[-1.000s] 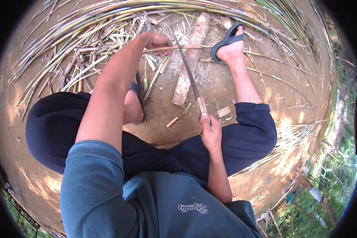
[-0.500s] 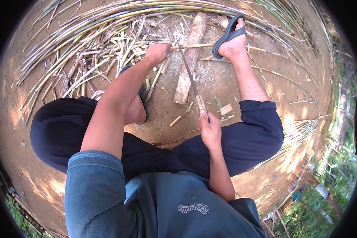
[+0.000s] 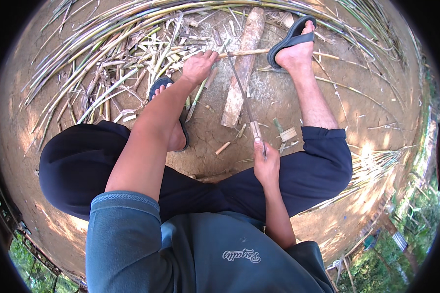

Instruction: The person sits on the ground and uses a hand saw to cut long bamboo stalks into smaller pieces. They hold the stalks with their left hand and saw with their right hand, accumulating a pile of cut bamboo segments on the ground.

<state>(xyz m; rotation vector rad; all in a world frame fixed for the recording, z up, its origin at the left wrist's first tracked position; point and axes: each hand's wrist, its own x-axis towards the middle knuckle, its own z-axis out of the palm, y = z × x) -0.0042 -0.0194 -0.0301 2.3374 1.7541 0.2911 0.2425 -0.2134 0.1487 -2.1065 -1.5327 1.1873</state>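
My left hand [image 3: 201, 66] is closed round the left end of a thin pale cane stalk [image 3: 255, 52]. The stalk lies across a thick, scarred log [image 3: 233, 105], and its right part reaches my sandalled right foot [image 3: 293, 53]. In my right hand [image 3: 267, 163] is the wooden handle of a long knife [image 3: 241, 90]. Its narrow dark blade slants up and to the left, and near its tip it crosses the stalk just right of my left hand. I cannot tell whether the edge touches the stalk.
Cut cane scraps [image 3: 164, 51] are heaped left of the log. Long cane stalks [image 3: 107, 29] curve round the far side. My left sandal [image 3: 183, 129] stands near the heap. Small wood chips [image 3: 288, 134] lie on the bare earth by the knife handle. More stalks [image 3: 376, 163] lie at the right.
The whole view has shifted slightly, with most things a little further right in it. The fingers of my left hand look more stretched over the stalk. Both hands keep hold of the same things.
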